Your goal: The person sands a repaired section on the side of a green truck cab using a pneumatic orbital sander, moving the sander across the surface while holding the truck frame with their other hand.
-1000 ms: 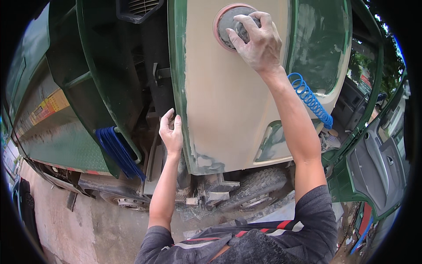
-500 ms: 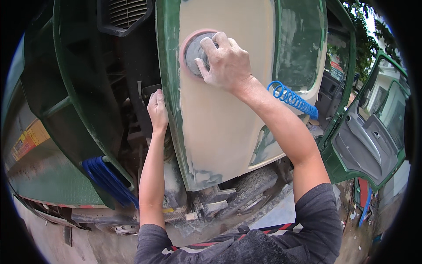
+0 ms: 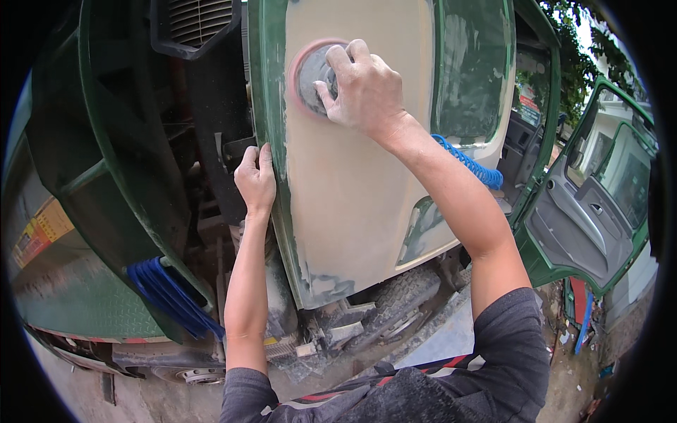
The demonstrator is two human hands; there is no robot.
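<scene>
My right hand [image 3: 370, 92] is closed over the top of a round sander [image 3: 315, 81] with a pinkish disc edge, its fingers dusty. The sander lies flat against the beige-coated side panel [image 3: 352, 190] of a green truck cab, close to the panel's left border. Lower down on the left, my left hand [image 3: 255, 185] is at the cab's green rear edge [image 3: 271, 84] with bent fingers, beside a dark bracket [image 3: 238, 146]. What those fingers hold, if anything, is hidden. A coiled blue air hose [image 3: 474, 163] shows behind my right forearm.
An open green door [image 3: 589, 211] stands at the right. Dark machinery, a vent grille [image 3: 197, 20] and a green frame [image 3: 106, 134] fill the left side, where blue cloth or hose [image 3: 166, 292] hangs. A tire [image 3: 402, 299] sits below the panel.
The sander stays near the panel's left border, my right hand still on it. My left hand has turned slightly, its fingers now more apart at the top. The whole view has shifted a little.
</scene>
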